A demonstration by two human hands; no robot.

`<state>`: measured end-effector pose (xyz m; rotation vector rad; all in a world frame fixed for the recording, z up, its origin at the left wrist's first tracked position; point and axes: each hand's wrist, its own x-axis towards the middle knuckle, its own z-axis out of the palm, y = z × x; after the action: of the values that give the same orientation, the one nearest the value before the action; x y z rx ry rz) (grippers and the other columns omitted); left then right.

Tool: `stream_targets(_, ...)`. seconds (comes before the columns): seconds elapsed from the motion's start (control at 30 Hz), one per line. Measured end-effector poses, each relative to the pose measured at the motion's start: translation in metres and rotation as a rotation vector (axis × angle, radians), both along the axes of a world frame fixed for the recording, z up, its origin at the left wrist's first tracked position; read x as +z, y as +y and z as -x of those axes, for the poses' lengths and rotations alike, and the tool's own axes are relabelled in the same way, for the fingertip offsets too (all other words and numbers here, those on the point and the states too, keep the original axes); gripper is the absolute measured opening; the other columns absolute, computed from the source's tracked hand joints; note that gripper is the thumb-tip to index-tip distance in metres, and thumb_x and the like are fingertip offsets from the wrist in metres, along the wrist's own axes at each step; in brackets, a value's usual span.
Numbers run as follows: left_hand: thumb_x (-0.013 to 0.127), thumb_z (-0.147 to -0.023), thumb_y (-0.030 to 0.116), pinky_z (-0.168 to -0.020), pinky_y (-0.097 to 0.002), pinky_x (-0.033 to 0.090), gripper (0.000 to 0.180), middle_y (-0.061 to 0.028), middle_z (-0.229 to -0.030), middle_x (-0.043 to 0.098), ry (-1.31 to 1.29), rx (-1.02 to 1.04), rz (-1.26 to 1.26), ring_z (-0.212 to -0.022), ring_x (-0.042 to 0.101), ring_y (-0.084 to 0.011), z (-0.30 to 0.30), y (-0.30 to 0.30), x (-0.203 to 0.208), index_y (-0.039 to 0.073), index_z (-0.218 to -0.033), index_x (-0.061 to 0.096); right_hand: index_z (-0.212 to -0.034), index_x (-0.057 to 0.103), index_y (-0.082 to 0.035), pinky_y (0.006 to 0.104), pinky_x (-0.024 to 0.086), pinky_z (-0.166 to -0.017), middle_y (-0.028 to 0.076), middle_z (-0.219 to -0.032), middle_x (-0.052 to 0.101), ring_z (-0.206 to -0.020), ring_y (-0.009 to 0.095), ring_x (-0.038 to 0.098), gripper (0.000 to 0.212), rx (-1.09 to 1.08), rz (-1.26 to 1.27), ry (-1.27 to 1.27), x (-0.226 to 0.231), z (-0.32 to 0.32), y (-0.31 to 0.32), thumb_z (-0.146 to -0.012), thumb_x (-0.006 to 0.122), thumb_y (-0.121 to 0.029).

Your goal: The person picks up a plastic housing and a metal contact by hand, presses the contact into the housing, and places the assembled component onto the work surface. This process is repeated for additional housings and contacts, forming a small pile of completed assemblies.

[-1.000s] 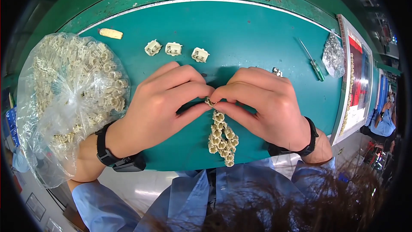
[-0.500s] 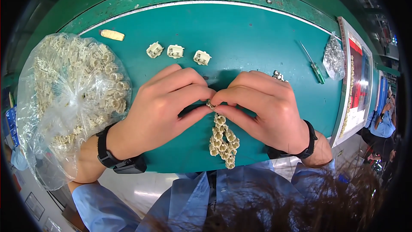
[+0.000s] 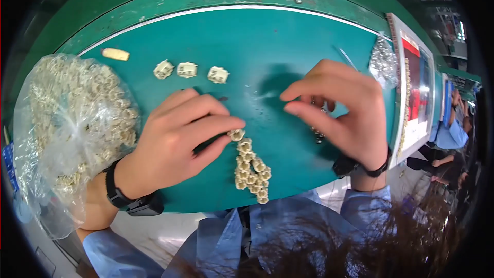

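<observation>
My left hand [image 3: 180,141] pinches a small cream ring-shaped plastic part [image 3: 236,135] between thumb and forefinger. Just below and to its right, a loose cluster of similar cream plastic parts [image 3: 251,172] lies on the green table mat [image 3: 288,175]; the held part is beside its upper end. Apart from it, on the right, my right hand [image 3: 342,108] is raised over the mat with a narrow gap between thumb and forefinger. Nothing shows in that gap. Several shiny metal balls [image 3: 319,138] lie beneath this hand, partly hidden by it.
A big clear bag of cream parts [image 3: 77,103] fills the left side. Three cream housings [image 3: 187,69] and a yellowish stub [image 3: 115,54] lie farther back. At right are a screwdriver [image 3: 348,58], mostly hidden, a bag of metal pieces [image 3: 384,62] and a framed board [image 3: 424,87].
My hands have come apart: the right one let go of the small part and moved right, over the metal balls. The left keeps hold of it. The whole view has shifted somewhat.
</observation>
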<state>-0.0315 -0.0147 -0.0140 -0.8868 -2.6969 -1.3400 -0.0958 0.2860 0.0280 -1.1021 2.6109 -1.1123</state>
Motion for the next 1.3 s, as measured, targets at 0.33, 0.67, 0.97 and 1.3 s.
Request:
stream_targets(0.33, 0.079, -0.082, -0.009, -0.090, -0.0438, 0.057, 0.047, -0.0065, -0.119, 0.078, 0.178, 0.039, 0.133, -0.103, 0.068, -0.0312, 0.001, -0.001, 0.002, 0.010, -0.124, 0.087, -0.103, 0.085, -0.010, 0.0428, 0.058, -0.070, 0.006, -0.090, 0.072, -0.081, 0.030, 0.074, 0.020, 0.071, -0.315, -0.011, 0.007, 0.005, 0.026, -0.084, 0.092, -0.009)
stream_targets(0.67, 0.079, -0.089, 0.000, -0.122, -0.0568, 0.049, 0.056, -0.0138, -0.151, 0.068, 0.342, 0.077, 0.399, -0.139, 0.060, -0.0432, 0.011, -0.005, -0.007, 0.011, -0.145, 0.078, -0.079, 0.064, -0.009, 0.0455, 0.064, -0.074, 0.007, -0.090, 0.066, -0.094, 0.031, 0.077, 0.015, 0.051, -0.275, 0.266, -0.025, -0.011, 0.026, -0.086, 0.074, -0.020)
stream_targets(0.97, 0.076, -0.095, 0.001, -0.123, -0.0551, 0.046, 0.061, -0.0178, -0.154, 0.064, 0.300, 0.115, 0.396, -0.142, 0.058, -0.0440, 0.005, -0.021, -0.004, 0.007, -0.155, 0.069, -0.089, 0.071, -0.006, 0.0448, 0.065, -0.073, 0.008, -0.098, 0.068, -0.097, 0.029, 0.077, 0.012, 0.036, -0.228, 0.410, -0.037, -0.052, 0.019, -0.088, 0.073, -0.018)
stream_targets(1.3, 0.088, -0.092, 0.002, -0.106, -0.0467, 0.056, 0.054, -0.0119, -0.136, 0.073, 0.325, 0.120, 0.307, -0.125, 0.065, -0.0376, 0.005, -0.002, -0.002, 0.009, -0.145, 0.077, -0.126, 0.087, -0.013, 0.0402, 0.061, -0.077, 0.001, -0.112, 0.075, -0.095, 0.024, 0.073, 0.038, -0.011, -0.064, 0.248, -0.033, -0.139, 0.068, -0.091, 0.094, -0.024)
